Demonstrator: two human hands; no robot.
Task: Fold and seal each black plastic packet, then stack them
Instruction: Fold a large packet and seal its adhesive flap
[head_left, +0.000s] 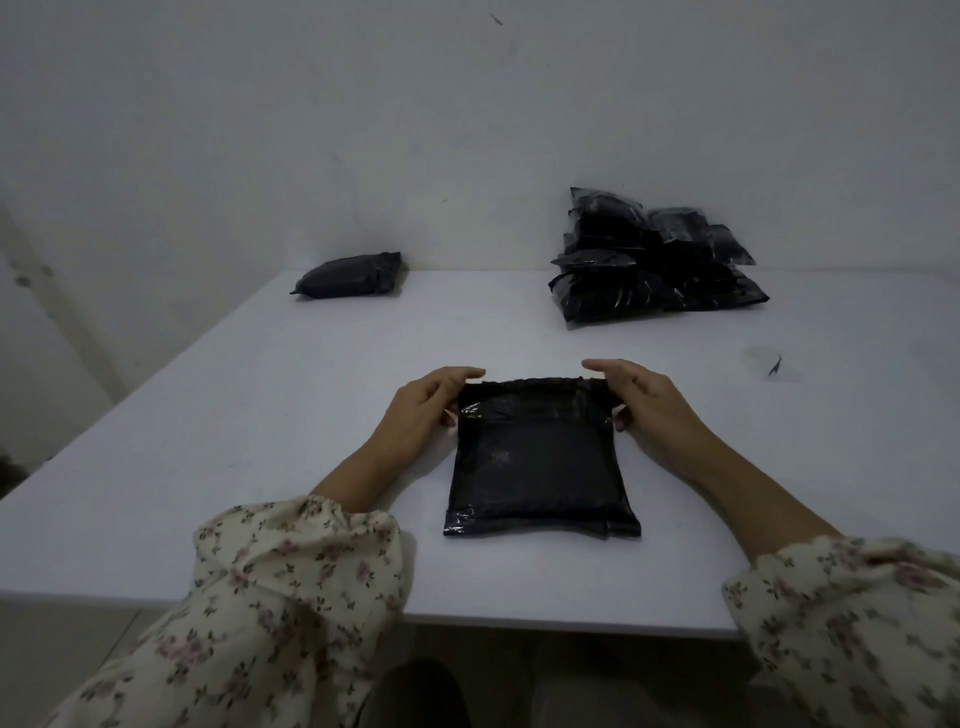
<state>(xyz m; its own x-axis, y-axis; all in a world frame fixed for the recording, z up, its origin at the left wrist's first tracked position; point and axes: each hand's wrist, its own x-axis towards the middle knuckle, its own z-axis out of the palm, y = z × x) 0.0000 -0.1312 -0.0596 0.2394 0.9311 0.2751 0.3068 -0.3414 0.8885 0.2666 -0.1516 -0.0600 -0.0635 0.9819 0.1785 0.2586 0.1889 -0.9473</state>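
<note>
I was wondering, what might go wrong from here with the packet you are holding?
The left hand and right hand pinch only the far corners of the packet, so its flap could fold crooked or wrinkle. The pile of packets at the far right looks uneven and might slide if bumped.

Bare table (260, 415) lay left of the flat packet (540, 467); a packet heap (654, 265) blocked far right; a lone packet (349, 274) sat far left.
</note>
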